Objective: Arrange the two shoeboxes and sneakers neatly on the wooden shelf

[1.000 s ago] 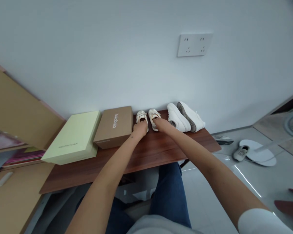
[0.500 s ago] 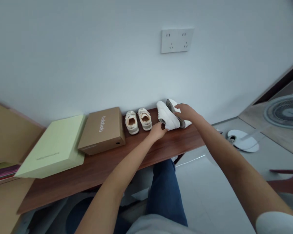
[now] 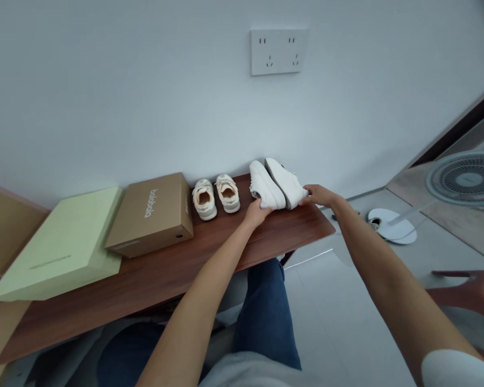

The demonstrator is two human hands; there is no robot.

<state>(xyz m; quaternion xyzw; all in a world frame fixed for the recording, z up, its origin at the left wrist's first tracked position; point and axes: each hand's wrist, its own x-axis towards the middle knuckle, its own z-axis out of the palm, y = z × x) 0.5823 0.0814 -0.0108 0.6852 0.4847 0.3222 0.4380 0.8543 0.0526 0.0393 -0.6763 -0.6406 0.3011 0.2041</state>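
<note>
In the head view, a brown wooden tabletop (image 3: 157,279) runs along a pale wall. Near its right end, the left hand (image 3: 258,214) grips the heel of the left white shoe (image 3: 267,187), and the right hand (image 3: 317,195) grips the right white shoe (image 3: 285,183) at its heel. Small cream shoes (image 3: 205,199) sit to the left, beside a brown box (image 3: 151,212).

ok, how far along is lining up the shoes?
Looks done: small pair, upright side by side near the brown box. In hand: left white shoe, heel in left hand; right white shoe, heel in right hand. Remaining, likely: standing those two flat, since both look tilted.
</note>
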